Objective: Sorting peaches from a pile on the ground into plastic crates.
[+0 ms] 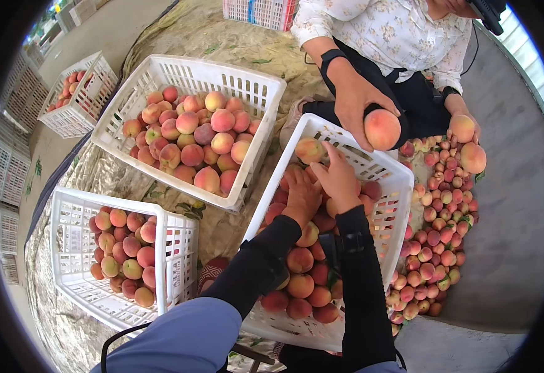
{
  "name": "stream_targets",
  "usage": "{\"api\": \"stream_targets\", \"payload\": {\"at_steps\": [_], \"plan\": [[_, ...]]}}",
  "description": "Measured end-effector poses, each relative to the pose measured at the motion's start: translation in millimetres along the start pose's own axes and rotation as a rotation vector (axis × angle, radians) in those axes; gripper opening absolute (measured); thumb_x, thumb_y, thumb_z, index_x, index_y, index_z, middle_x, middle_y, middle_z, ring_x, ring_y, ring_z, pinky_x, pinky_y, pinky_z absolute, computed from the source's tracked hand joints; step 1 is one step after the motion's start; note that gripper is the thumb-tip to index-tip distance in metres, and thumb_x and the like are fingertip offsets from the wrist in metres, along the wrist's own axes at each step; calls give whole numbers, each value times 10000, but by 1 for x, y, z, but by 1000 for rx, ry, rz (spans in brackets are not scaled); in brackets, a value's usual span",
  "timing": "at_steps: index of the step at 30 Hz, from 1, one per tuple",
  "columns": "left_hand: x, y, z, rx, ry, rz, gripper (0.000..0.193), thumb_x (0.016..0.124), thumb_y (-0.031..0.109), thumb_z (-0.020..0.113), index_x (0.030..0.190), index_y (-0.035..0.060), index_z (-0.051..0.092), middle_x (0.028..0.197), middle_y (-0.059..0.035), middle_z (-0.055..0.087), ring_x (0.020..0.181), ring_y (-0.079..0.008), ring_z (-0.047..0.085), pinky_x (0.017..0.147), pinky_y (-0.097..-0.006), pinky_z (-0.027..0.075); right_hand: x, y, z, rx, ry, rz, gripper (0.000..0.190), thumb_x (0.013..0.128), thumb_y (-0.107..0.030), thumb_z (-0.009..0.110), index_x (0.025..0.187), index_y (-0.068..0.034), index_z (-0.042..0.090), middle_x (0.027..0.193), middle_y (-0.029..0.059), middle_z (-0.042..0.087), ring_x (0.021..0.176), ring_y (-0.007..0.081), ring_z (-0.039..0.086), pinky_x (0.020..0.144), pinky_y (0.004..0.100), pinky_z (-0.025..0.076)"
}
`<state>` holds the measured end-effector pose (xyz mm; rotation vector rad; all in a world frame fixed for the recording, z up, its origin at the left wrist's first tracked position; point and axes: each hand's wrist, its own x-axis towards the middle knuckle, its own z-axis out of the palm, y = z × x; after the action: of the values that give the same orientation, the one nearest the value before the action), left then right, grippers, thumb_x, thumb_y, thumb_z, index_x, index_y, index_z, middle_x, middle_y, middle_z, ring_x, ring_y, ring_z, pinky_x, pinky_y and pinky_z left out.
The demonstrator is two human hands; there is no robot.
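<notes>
Before me stands a white plastic crate (404,186), partly filled with peaches (300,259). My left hand (302,198) lies low among the fruit in it, palm down. What is under its fingers is hidden. Just right of it is my right hand (339,179), thumb and forefinger apart at the lower right side of a yellow-pink peach (309,150). That peach is by the crate's far left wall; whether the fingers grip it or only touch it is unclear.
Across the crate, a co-worker's hand (353,100) holds a large peach (382,129) over its rim; their other hand (463,122) has peaches too. Loose peaches (432,238) are heaped at right. Two peach-filled crates (265,93) (160,261) stand at left.
</notes>
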<state>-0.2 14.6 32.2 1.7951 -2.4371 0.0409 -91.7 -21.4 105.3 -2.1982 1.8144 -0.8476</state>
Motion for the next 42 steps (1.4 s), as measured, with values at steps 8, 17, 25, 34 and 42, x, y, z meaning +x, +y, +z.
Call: {"api": "stream_targets", "payload": {"at_steps": [8,17,25,34,42], "plan": [[7,-2,47,11,-103,19,856,673,470,694,1381,49,462,1433,-220,387,1329,-477,259,977,-678,225,15,-5,46,-221,-112,179,695,707,-323,747,1303,-141,438,1076,186,601,887,384,634,755,472,506],[5,-4,6,23,-242,62,713,806,435,550,1370,8,464,1413,-241,408,1327,-488,271,990,-707,184,22,-15,34,-307,-123,79,604,723,-297,751,1254,-126,522,1046,166,573,904,375,616,778,467,505],[8,-3,13,143,-215,84,610,887,423,458,1362,42,489,1435,-186,424,1344,-467,306,1000,-701,226,51,-9,54,-345,-330,38,443,831,-352,584,1205,-116,591,1001,201,655,915,367,646,789,485,509],[-3,-7,56,162,-165,66,586,925,391,422,1422,81,424,1481,-151,373,1375,-468,247,1007,-707,220,16,-4,75,-167,-198,11,393,832,-307,570,1171,-108,556,1015,144,660,949,326,631,783,457,509],[-2,-7,1,-185,-18,84,589,884,337,521,1414,116,390,1310,-257,486,1322,-455,315,1064,-628,181,-51,-8,-59,-112,-283,-215,644,780,-289,673,1343,-62,459,1232,161,577,1146,338,532,987,456,377]]}}
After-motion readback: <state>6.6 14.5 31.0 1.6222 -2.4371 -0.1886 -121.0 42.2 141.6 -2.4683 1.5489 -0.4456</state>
